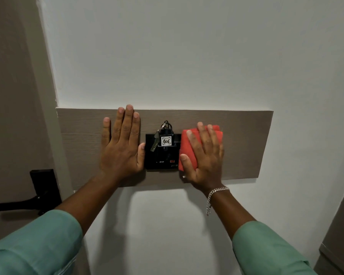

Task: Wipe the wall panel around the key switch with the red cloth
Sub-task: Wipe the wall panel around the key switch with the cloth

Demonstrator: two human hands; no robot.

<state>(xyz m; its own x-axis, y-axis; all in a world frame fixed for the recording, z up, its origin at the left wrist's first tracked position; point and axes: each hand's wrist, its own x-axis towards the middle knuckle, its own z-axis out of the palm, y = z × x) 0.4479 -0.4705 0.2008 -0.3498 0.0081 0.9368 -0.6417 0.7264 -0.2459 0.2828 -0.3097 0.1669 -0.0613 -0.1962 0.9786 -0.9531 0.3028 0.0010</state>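
A grey-brown wood-grain wall panel runs across the white wall. At its middle sits a black key switch with a key and a tag marked 406 hanging in it. My right hand lies flat on a folded red cloth, pressing it against the panel just right of the switch, the cloth's edge overlapping the switch's right side. My left hand rests flat on the panel just left of the switch, fingers up, thumb touching the switch's edge.
A grey door with a black lever handle stands at the left. White wall fills the space above and below the panel. A grey cabinet edge shows at the lower right.
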